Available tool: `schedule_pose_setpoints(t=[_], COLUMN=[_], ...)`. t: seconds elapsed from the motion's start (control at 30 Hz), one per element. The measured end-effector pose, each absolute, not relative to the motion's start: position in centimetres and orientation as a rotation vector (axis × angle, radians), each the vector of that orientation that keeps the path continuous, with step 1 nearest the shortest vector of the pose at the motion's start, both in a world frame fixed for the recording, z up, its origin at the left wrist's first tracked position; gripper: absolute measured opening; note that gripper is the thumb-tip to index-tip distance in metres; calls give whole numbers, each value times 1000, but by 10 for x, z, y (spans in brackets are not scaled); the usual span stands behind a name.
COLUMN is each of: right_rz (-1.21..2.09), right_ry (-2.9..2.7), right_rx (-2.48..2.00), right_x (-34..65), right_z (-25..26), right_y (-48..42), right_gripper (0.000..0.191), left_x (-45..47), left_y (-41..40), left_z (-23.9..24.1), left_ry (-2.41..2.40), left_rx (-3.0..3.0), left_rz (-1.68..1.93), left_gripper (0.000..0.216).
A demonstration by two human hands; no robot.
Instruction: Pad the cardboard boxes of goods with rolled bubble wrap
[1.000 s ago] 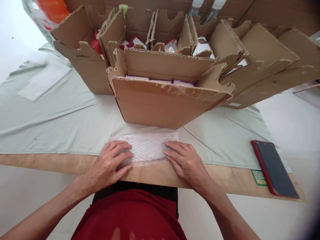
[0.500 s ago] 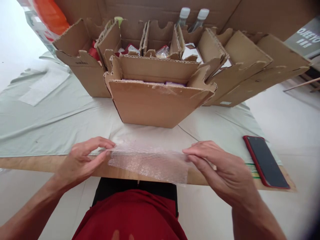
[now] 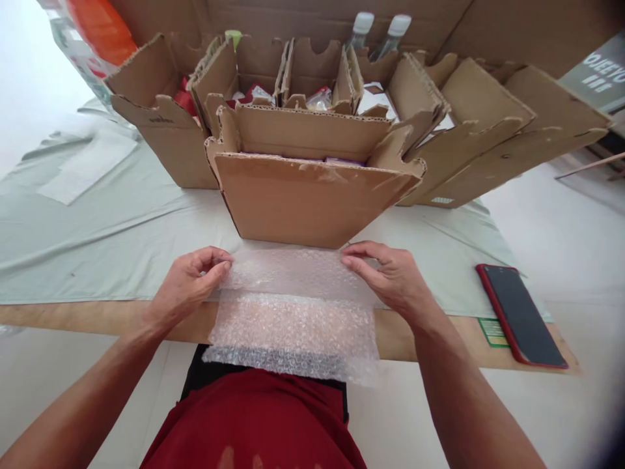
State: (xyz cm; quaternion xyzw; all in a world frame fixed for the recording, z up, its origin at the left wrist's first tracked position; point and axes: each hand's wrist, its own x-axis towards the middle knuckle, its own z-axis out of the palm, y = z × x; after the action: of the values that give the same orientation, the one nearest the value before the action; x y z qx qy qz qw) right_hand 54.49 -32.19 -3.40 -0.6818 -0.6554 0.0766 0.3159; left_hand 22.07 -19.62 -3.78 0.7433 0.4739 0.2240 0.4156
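Note:
A sheet of clear bubble wrap (image 3: 297, 319) spreads across the front of the table, its near edge hanging over the wooden rim. At its far left corner my left hand (image 3: 195, 280) is closed, thumb and fingers pinching the sheet. My right hand (image 3: 385, 273) pinches the far right corner the same way. Just beyond the sheet stands a brown cardboard box (image 3: 312, 198) with an open top; purple items show inside it. The wrap's far edge lies close to the foot of this box.
Several open cardboard bins (image 3: 161, 140) with goods stand behind the box. A phone in a red case (image 3: 522, 316) lies at the right, beside a green card (image 3: 493, 332). White sheet material (image 3: 90, 163) rests at the left. Two white-capped bottles (image 3: 361, 29) stand at the back.
Both hands have moved forward, toward the box, drawing the bubble wrap's far edge with them. The sheet now lies flatter and more spread out, covering more of the table front.

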Motion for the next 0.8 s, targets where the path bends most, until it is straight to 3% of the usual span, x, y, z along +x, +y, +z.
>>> schedule_pose_setpoints(t=[0.17, 0.27, 0.43, 0.57, 0.8], right_rz=[-91, -352, -61, 175, -82], right_ry=[-1655, -1642, -1945, -2209, -2026], right_rx=[-1885, -1823, -1638, -1605, -2000], right_x=[555, 538, 471, 444, 512], right_z=[-61, -55, -51, -66, -78], right_y=[-336, -358, -358, -344, -409], right_gripper=[25, 16, 23, 30, 40], left_x=[215, 211, 225, 235, 229], left_y=[-203, -224, -249, -245, -235], left_z=[-54, -48, -47, -64, -73], left_ry=[1265, 1045, 684, 717, 693], left_rx=[2375, 2694, 2813, 2841, 2763], left_rz=[819, 985, 776, 502, 461], left_gripper=[31, 24, 32, 23, 23])
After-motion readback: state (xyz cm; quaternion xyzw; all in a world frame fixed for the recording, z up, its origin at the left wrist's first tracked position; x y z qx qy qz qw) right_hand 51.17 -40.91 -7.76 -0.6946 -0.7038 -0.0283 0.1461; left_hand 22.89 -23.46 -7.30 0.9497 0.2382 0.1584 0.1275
